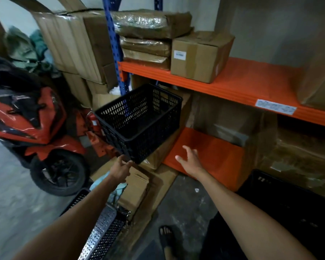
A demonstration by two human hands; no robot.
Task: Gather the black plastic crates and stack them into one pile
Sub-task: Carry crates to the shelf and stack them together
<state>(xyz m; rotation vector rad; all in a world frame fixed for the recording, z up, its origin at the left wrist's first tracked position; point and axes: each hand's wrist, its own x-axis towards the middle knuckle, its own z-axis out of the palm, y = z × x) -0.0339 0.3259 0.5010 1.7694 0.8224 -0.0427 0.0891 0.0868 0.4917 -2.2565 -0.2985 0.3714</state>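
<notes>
A black perforated plastic crate [139, 121] rests tilted on a cardboard box under the orange shelf, its open top facing up and left. My left hand [120, 169] reaches to its lower near corner, fingertips touching or almost touching it, holding nothing. My right hand [190, 158] is stretched out with fingers spread, to the right of the crate in front of an orange box [214, 156]. Another black crate [289, 203] sits at the lower right, partly behind my right forearm. A further black crate edge [77, 199] shows beside my left forearm.
An orange shelf beam [233, 87] with cardboard boxes [201, 55] runs overhead on a blue upright [113, 44]. A red scooter [36, 132] stands at the left. Cardboard boxes [137, 186] lie on the floor below the crate. My sandalled foot [167, 237] is on the concrete floor.
</notes>
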